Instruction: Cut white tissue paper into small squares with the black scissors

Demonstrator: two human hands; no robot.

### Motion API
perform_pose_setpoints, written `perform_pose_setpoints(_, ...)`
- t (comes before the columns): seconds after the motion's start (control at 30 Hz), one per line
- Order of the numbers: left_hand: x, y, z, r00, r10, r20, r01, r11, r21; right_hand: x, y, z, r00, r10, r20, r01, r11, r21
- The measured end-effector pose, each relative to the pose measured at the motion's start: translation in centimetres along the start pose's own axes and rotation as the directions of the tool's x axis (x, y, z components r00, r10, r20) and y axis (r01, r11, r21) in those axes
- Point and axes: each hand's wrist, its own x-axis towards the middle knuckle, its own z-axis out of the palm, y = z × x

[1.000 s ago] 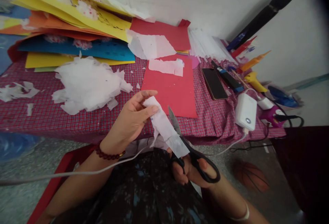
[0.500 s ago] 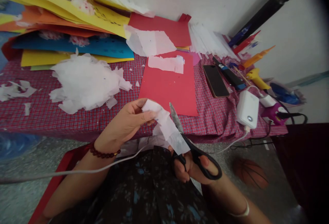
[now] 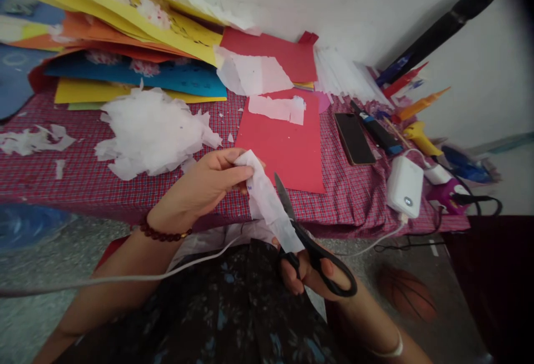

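Note:
Between thumb and fingers, my left hand [image 3: 217, 180] pinches the upper end of a long white paper strip [image 3: 269, 202]. The strip slants down to the right, toward my other hand. Black-handled scissors [image 3: 311, 247] are in my right hand [image 3: 308, 275], with thumb and fingers through the loops. Their blades point up and left, alongside the strip's right edge; the strip hides part of them. Beyond my hands a red sheet [image 3: 283, 152] lies on the table, with a torn white paper piece [image 3: 277, 109] on it. A heap of white paper scraps [image 3: 152, 130] sits to the left.
Folded coloured sheets [image 3: 137, 77] are stacked at the back left. A phone [image 3: 354, 138], a box cutter [image 3: 377, 130] and a white power bank [image 3: 404, 186] lie on the right. A white cable [image 3: 125, 279] crosses before my body. A basketball [image 3: 406, 291] rests on the floor.
The strip has turned in my left hand and now looks narrower, with its upper end raised. Both hands keep nearly the same place. The view has shifted slightly to the left.

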Motion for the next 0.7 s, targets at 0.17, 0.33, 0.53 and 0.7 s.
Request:
perform_pose_setpoints(0.17,-0.2,0.6,-0.1,0.997,0.032,0.070,-0.037,0.998,0.060,0.1,-0.1,0.2,0.999,-0.037,0.003,0.037,0.999,-0.010)
perform_pose_setpoints(0.33,-0.4,0.7,-0.3,0.996,0.022,0.087,-0.033,0.991,0.130,0.4,-0.2,0.3,0.998,-0.061,0.002,0.061,0.998,-0.026)
perform_pose_setpoints(0.53,-0.5,0.1,-0.1,0.990,0.017,0.137,-0.036,0.990,0.137,0.8,-0.1,0.5,0.997,-0.066,0.045,0.066,0.998,0.001)
perform_pose_setpoints(0.7,-0.7,-0.1,0.6,0.988,-0.075,0.133,0.044,0.973,0.225,1.4,-0.4,0.8,0.999,-0.016,0.042,0.016,1.000,0.000)
